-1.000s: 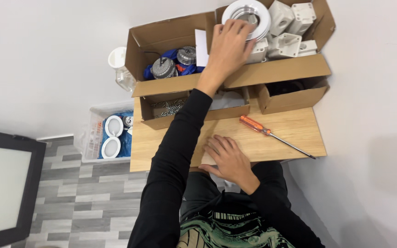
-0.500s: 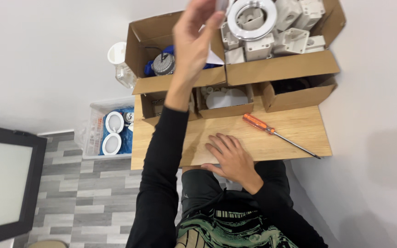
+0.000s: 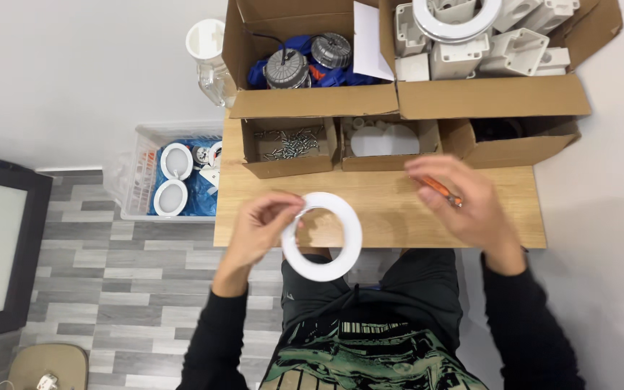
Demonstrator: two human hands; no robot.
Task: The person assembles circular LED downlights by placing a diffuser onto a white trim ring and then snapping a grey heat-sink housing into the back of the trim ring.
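Note:
My left hand (image 3: 258, 230) holds a flat white ring (image 3: 324, 237) by its left edge, above the near edge of the wooden table (image 3: 377, 213). My right hand (image 3: 462, 202) lies over an orange-handled screwdriver (image 3: 440, 189) on the table's right side, fingers curled around its handle. Only a short piece of the handle shows under the fingers.
Cardboard boxes line the table's far side: one with round grey parts (image 3: 305, 61), one with white plastic housings (image 3: 485, 43), a small one with screws (image 3: 288, 144), one with white discs (image 3: 383, 139). A clear bin (image 3: 164, 173) with white rings stands on the floor at left.
My left hand came back from the far box with the white ring and now holds it near the table's front edge. My right hand moved right onto the screwdriver.

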